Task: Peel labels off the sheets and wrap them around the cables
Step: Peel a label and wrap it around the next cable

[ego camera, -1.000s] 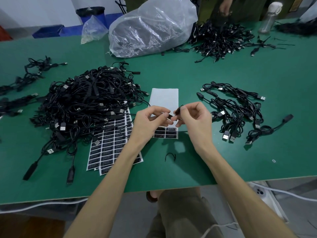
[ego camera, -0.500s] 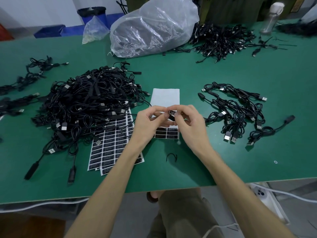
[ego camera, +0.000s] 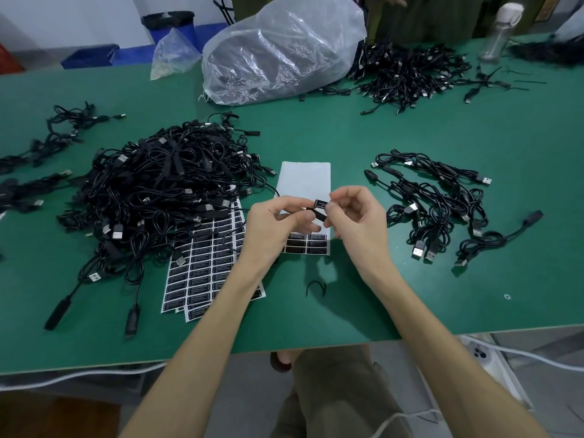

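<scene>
Left hand (ego camera: 271, 229) is pinching a cable (ego camera: 311, 212) above the sheet's (ego camera: 305, 178) near end. Right hand (ego camera: 357, 222) is pinching a label (ego camera: 320, 204) against that cable. A pile (ego camera: 158, 191) is lying left of the sheet and a bunch (ego camera: 442, 210) right of it, on the desk (ego camera: 347, 137).

You have bare table (ego camera: 442, 298) along the near edge to your right, and a wide open band between the white sheet (ego camera: 305, 178) and the far plastic bag (ego camera: 284, 49). On the left, the big cable pile (ego camera: 151, 200) spills over the label sheets (ego camera: 202, 273). On the right, a smaller cable cluster (ego camera: 436, 210) stands in your way.
</scene>
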`<state>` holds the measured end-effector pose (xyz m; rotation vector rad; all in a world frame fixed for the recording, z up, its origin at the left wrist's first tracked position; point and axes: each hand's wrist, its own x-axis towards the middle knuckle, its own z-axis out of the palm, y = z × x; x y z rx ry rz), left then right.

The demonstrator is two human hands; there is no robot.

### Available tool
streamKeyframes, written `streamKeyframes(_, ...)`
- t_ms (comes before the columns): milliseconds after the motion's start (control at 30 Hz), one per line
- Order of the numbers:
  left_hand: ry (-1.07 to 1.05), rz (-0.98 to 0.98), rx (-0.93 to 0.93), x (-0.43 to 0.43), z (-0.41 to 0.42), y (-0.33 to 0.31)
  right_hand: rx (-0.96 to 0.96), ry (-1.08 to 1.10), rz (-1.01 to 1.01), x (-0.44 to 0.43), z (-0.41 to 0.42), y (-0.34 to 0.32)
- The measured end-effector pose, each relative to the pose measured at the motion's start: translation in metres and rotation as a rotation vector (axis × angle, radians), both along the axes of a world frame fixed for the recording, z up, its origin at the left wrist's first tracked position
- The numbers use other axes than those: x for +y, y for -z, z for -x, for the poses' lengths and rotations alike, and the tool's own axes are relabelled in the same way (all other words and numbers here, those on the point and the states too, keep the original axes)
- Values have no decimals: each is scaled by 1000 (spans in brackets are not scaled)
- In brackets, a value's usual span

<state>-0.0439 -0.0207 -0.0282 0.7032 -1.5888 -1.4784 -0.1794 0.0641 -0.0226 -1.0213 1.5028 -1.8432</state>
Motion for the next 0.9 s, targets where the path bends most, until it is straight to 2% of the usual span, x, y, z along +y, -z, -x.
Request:
streamKeyframes(267, -28, 29, -7, -2, 0, 0, 8, -41, -28, 1, -2, 0)
streamKeyframes(433, -21, 26, -9, -1, 1, 0, -156, -36, -33, -1, 2, -4)
streamKeyframes(900, -30, 17, -19, 4, 0, -4, -114, -73, -106, -1, 3, -4)
